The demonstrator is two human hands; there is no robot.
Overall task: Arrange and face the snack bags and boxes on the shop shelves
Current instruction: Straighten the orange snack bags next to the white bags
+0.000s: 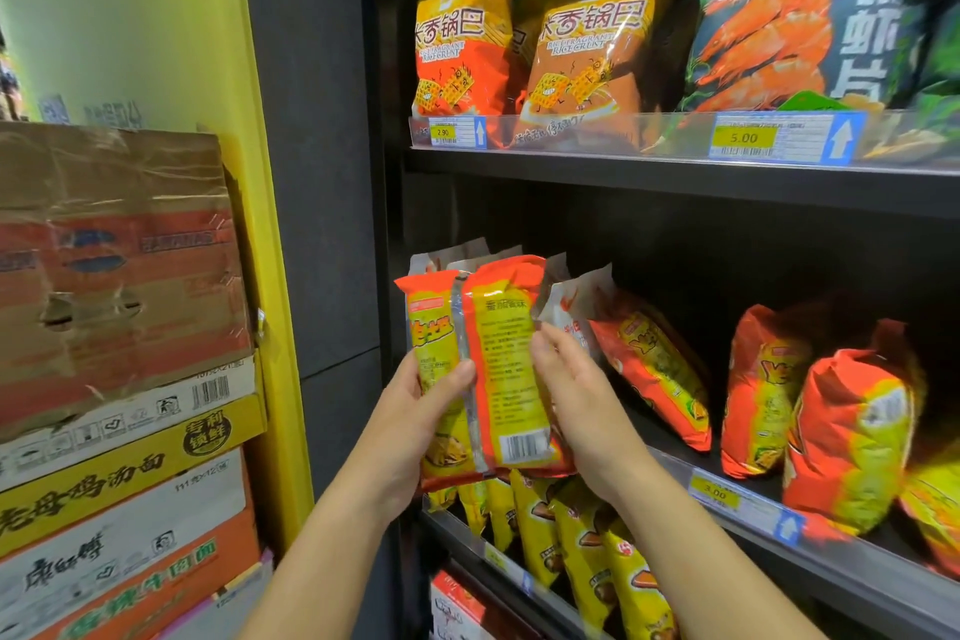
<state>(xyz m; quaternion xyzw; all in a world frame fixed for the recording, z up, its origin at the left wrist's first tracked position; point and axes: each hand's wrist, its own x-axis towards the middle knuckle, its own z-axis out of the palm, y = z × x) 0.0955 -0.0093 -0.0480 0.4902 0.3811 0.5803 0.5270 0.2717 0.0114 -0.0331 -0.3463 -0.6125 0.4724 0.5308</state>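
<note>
An orange and yellow snack bag (498, 369) is held upright in front of the middle shelf's left end, its printed back with barcode facing me. My left hand (415, 411) grips its left edge, thumb across the front. My right hand (566, 395) presses against its right edge, fingers partly behind it. Several more bags of the same kind (649, 364) lean on the middle shelf (753, 509) to the right, some tilted. Behind the held bag stand further bags, mostly hidden.
The upper shelf (675, 172) carries rice crust bags (462, 47) and a large prawn cracker bag (810, 16). Yellow snack packs (571, 546) fill the shelf below. Stacked cardboard cartons (124, 379) stand at the left beside a yellow wall edge (270, 224).
</note>
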